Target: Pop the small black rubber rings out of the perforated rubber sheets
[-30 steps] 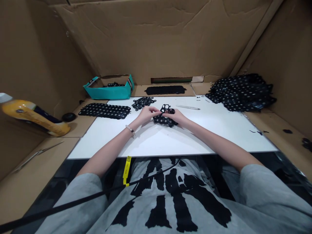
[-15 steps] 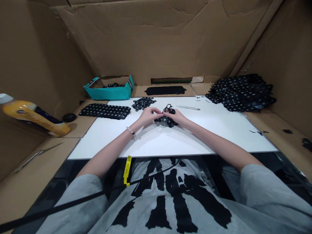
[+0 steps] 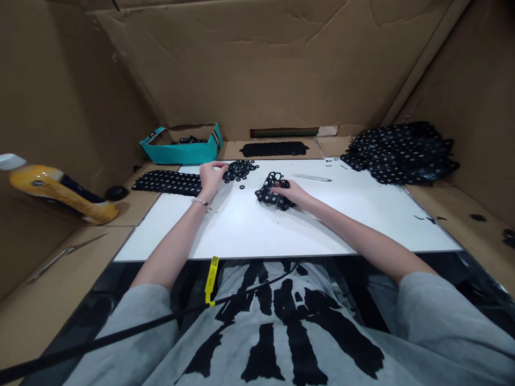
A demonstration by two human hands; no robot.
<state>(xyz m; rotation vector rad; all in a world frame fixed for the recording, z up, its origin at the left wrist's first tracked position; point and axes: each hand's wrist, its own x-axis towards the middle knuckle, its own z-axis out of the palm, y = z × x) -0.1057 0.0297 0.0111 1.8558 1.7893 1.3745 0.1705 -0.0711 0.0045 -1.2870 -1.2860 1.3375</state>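
Observation:
On the white board [image 3: 225, 236], my right hand [image 3: 290, 192] is closed round the right side of a black perforated sheet [image 3: 270, 197], which looks crumpled and has open loops at its top. My left hand [image 3: 212, 176] is at the left edge of a pile of small black rings [image 3: 240, 169], its thumb and forefinger pinched together. Whatever lies between those fingertips is too small to make out. One loose ring [image 3: 242, 187] lies just below the pile. Left of my left hand, and partly behind it, is a flat black dotted sheet [image 3: 164, 182].
A teal box [image 3: 181, 154] with black rings stands at the back left. A white pen [image 3: 311, 177] lies right of centre. Black dotted sheets [image 3: 402, 153] are heaped at the back right. A yellow bottle [image 3: 60, 193] and scissors [image 3: 68, 250] are at the left.
My left hand has left the crumpled sheet and moved left to the ring pile. A loose ring now shows below the pile. My right hand has stayed at the sheet.

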